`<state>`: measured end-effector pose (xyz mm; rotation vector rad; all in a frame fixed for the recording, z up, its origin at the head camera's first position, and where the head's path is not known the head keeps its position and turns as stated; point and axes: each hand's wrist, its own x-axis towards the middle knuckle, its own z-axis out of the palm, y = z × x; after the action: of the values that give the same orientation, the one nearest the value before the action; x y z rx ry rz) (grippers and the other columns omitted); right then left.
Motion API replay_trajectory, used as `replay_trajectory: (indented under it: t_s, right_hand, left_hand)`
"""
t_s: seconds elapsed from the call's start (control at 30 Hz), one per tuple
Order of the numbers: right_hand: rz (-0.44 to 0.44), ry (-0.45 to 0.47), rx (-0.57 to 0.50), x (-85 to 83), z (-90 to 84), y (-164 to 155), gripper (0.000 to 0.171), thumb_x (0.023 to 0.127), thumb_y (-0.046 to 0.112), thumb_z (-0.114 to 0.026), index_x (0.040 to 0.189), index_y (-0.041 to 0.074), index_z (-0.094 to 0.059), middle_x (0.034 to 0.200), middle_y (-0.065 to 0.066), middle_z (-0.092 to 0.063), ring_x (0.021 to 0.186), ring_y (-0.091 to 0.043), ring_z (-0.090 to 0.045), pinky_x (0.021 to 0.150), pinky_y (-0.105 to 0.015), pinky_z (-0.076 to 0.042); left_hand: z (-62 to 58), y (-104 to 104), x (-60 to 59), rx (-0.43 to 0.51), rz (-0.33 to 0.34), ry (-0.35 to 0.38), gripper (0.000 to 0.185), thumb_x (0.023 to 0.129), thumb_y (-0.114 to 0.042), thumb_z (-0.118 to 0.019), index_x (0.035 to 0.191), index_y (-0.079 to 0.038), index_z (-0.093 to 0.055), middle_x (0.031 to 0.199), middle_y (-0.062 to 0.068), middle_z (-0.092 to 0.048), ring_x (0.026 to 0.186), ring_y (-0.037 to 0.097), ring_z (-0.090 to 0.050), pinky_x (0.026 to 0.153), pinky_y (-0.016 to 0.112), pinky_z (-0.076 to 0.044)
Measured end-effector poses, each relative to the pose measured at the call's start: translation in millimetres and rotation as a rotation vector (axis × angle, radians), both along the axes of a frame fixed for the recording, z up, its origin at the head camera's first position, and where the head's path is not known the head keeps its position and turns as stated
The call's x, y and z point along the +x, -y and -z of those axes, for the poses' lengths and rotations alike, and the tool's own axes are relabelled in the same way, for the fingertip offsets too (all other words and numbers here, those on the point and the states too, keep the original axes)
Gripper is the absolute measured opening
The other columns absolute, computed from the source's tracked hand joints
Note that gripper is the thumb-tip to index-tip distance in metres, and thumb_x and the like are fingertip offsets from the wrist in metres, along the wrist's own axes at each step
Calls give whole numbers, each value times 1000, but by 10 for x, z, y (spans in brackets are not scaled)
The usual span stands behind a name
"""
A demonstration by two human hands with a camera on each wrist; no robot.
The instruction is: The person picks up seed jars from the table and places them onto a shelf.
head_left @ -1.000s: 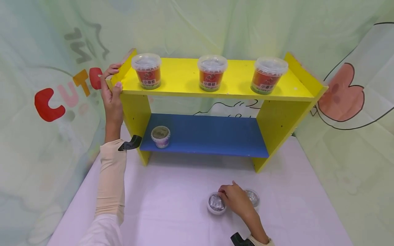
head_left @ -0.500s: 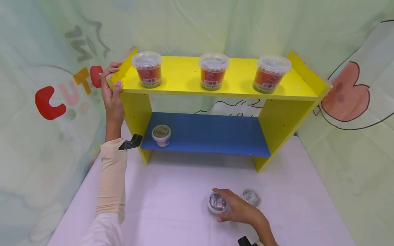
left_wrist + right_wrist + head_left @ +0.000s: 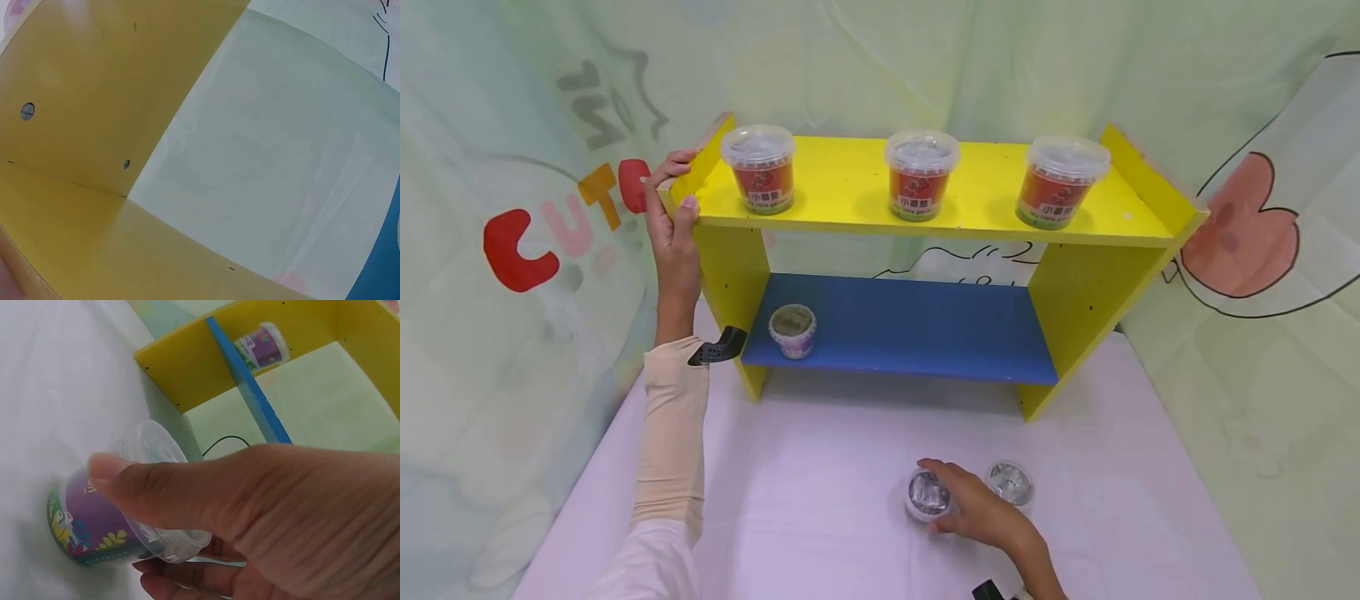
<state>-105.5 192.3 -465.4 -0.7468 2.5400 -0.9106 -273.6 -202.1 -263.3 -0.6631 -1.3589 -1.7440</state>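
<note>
The small purple cup [image 3: 928, 497] with a clear lid stands on the near tabletop [image 3: 820, 500], looking light, thin-walled and slippery; the right hand [image 3: 981, 512] wraps its sides. Far left, the left hand [image 3: 672, 225] grips the yellow shelf [image 3: 850, 187] corner.

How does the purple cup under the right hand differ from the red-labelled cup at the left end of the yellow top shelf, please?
The purple cup stands on the white table, gripped by the right hand; the red-labelled cup stands untouched on the yellow top shelf. The purple cup looks shorter, with a purple leafy label, while the red-labelled cup is taller. Both stand upright under clear lids.
</note>
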Motion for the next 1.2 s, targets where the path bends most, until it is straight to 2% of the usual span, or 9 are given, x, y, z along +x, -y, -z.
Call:
replay_trajectory:
  t_s: [0.33, 0.67, 0.87, 1.07, 1.2]
  right_hand:
    - [14, 12, -15, -3, 54, 21, 81, 75, 17, -82, 143, 3, -41, 145, -19, -48, 134, -40, -45, 108, -57, -37]
    - [21, -56, -41, -6, 60, 41, 77, 76, 20, -81, 140, 0, -44, 141, -18, -51, 132, -38, -49, 107, -55, -39]
    - [71, -98, -63, -36, 48, 39, 77, 75, 23, -82, 138, -1, -44, 140, -18, -53, 131, -37, -50, 108, -54, -40]
    - [148, -43, -83, -64, 34, 58, 78, 77, 27, -80, 139, 3, -40, 136, -16, -54, 123, -30, -56, 103, -53, -46]
    - [241, -8, -177, -87, -8, 61, 77, 79, 33, -79, 140, 10, -38, 132, -14, -55, 112, -25, -58, 91, -43, -54]
  left_hand:
    - [14, 8, -15, -5, -8, -4, 32, 87, -5, -46, 118, -9, -52, 134, 11, -49, 134, 27, -40, 112, 33, -40]
    - [22, 19, -23, -10, -9, -3, 32, 88, -6, -47, 119, -10, -51, 135, 11, -48, 134, 27, -41, 110, 32, -43]
    - [21, 17, -22, -11, -10, 3, 32, 88, -5, -46, 119, -10, -51, 135, 10, -48, 134, 27, -41, 110, 31, -42]
    - [22, 20, -18, -17, -16, 9, 32, 88, -6, -47, 119, -10, -51, 135, 10, -48, 134, 27, -41, 110, 31, -42]
    - [23, 25, -26, -17, -16, 6, 32, 88, -6, -47, 120, -10, -51, 135, 10, -48, 134, 27, -41, 111, 32, -42]
